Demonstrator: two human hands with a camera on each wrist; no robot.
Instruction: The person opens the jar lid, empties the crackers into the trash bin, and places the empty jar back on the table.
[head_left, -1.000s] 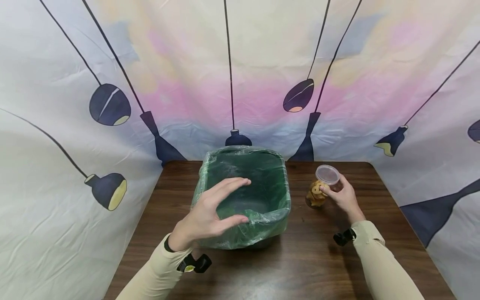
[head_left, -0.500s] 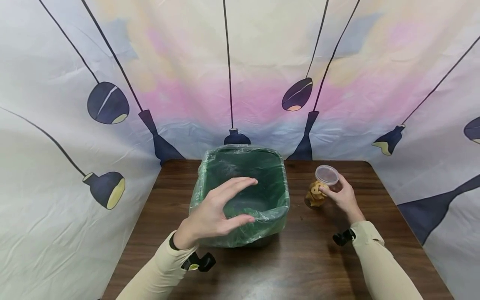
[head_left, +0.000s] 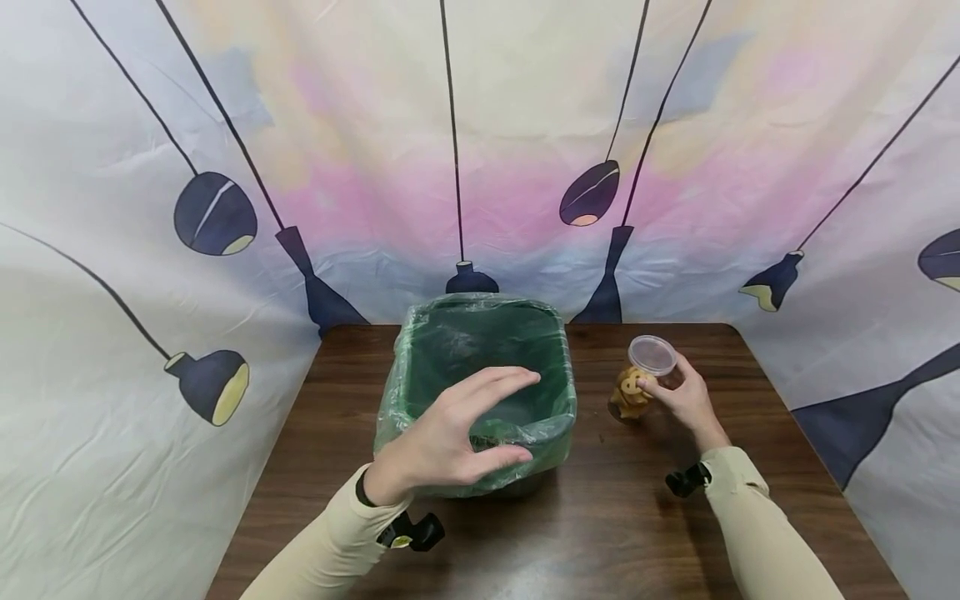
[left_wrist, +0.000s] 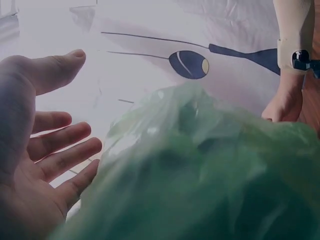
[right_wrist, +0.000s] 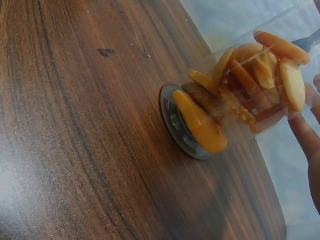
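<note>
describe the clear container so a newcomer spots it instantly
On the brown table, look right of the green-lined bin. There the right hand grips a clear container. Unlike the wider green bin, it is small and colourless, showing yellow-brown pieces inside.

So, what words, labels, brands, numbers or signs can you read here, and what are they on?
No text can be read in any view.
Yellow patch on the black left-wrist device: too small to tell any writing.
Clear container: no lettering visible; a snack piece inside shows a smiling face.
Green bag: no lettering visible.
Backdrop: drawn lamps, no lettering visible.
</note>
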